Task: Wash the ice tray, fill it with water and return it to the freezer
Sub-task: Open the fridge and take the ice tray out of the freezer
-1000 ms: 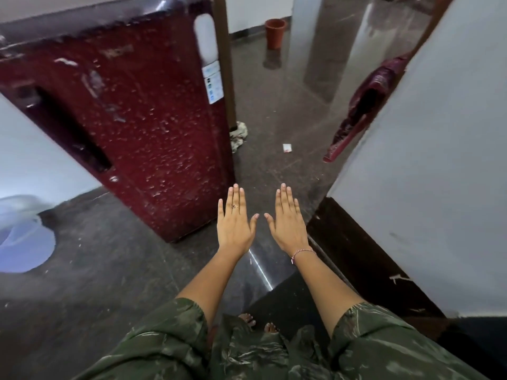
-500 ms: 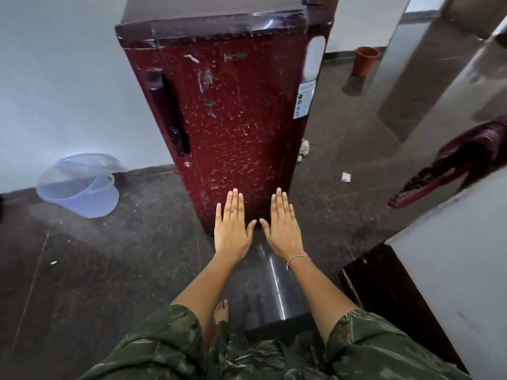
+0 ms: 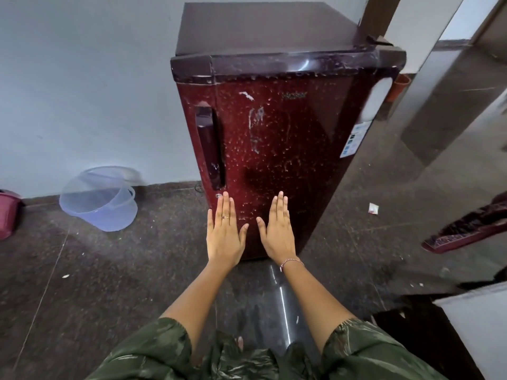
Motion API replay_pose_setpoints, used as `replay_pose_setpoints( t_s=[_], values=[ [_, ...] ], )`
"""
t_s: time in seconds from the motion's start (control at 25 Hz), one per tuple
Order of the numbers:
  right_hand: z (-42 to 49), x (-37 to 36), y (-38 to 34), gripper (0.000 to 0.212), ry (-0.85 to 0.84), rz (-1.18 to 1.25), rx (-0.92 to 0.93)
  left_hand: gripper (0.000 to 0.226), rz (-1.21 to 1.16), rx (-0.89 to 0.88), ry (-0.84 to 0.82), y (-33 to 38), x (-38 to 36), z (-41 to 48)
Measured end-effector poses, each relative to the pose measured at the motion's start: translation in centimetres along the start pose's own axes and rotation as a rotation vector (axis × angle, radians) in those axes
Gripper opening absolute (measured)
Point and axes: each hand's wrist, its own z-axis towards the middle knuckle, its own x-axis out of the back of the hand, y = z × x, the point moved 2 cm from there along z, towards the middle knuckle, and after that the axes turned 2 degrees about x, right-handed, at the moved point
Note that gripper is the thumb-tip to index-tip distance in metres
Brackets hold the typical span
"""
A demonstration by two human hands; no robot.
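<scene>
A dark red, speckled fridge [image 3: 279, 149] stands against the white wall with its door shut. Its recessed handle [image 3: 210, 149] runs down the door's left side. My left hand [image 3: 225, 231] and my right hand [image 3: 277, 229] are held out flat, palms down, side by side in front of the door's lower part. Both hold nothing, and their fingers are straight. The left hand's fingertips lie just below the handle. No ice tray is in view.
A clear plastic bucket [image 3: 101, 198] lies tipped on the dark stone floor left of the fridge. A maroon object [image 3: 6, 212] sits at the left edge. A scrap of paper [image 3: 373, 208] and dark red cloth [image 3: 472, 229] lie to the right. A white wall corner [image 3: 477, 325] stands near right.
My view has swung left and up, bringing the fridge door squarely in front. Both hands have stayed flat and empty, side by side.
</scene>
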Motion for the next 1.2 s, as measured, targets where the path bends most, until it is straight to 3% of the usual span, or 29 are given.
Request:
replay_pose_setpoints(
  t_s=[0.16, 0.28, 0.36, 0.52, 0.64, 0.72, 0.84, 1.04, 1.2],
  values=[
    [3.8, -1.6, -3.7, 0.070, 0.004, 0.241, -0.010, 0.069, -0.138, 0.003, 0.085, -1.7, 2.0, 4.9],
    [5.8, -1.7, -6.4, 0.067, -0.077, 0.460, 0.012, 0.067, -0.381, -0.031, 0.185, -1.5, 3.7, 8.2],
    [7.0, -1.5, -8.0, 0.071, -0.140, 0.607, 0.018, 0.067, -0.554, 0.023, 0.256, -1.0, 4.9, 9.9],
    [10.6, -1.3, -9.8, 0.078, -0.133, 0.678, 0.042, 0.065, -0.801, 0.229, 0.337, -0.2, 6.9, 13.4],
    [13.5, -1.4, -10.7, 0.050, -0.134, 0.745, 0.037, 0.050, -0.947, 0.343, 0.418, -0.3, 8.1, 15.5],
    [15.5, -1.3, -11.2, 0.032, -0.152, 0.664, 0.064, 0.033, -1.018, 0.399, 0.452, -0.4, 8.3, 16.6],
    [17.6, -1.1, -11.8, 0.031, -0.213, 0.718, 0.036, 0.043, -1.178, 0.425, 0.426, -1.7, 7.9, 17.6],
    [19.4, -1.8, -12.1, 0.038, -0.379, 0.895, -0.067, 0.048, -1.556, 0.433, 0.241, -3.3, 8.0, 20.2],
    [20.6, -2.3, -11.9, 0.045, -0.504, 0.909, -0.027, 0.052, -1.541, 0.472, 0.189, -3.5, 6.8, 21.6]
  ],
)
